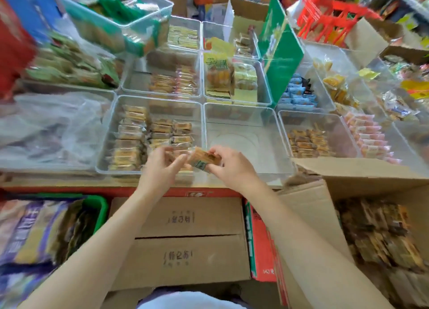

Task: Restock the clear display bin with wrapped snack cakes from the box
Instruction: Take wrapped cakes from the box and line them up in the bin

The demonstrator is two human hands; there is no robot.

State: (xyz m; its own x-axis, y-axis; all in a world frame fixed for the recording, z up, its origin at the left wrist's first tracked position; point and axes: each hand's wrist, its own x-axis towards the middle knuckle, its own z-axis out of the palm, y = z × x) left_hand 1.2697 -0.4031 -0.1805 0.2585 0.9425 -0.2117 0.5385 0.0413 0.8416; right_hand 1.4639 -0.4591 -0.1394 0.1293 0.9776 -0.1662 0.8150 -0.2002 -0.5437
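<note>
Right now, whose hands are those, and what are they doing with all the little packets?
The camera sits on a person's head, looking down, so these are that person's own arms. The left hand and right hand hold wrapped snack cakes together, over the front edge of the clear bins. The left bin already holds rows of cakes. The middle bin is empty. More packets wait in the open cardboard box at right. A closed carton sits below.

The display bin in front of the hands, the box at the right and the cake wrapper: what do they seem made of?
Display bin: clear, glossy hard plastic, probably; the goods behind show through its walls.
Box: brown matte cardboard, with folded flaps.
Wrapped snack cake, held by both hands: thin shiny film, likely plastic, with glints.
</note>
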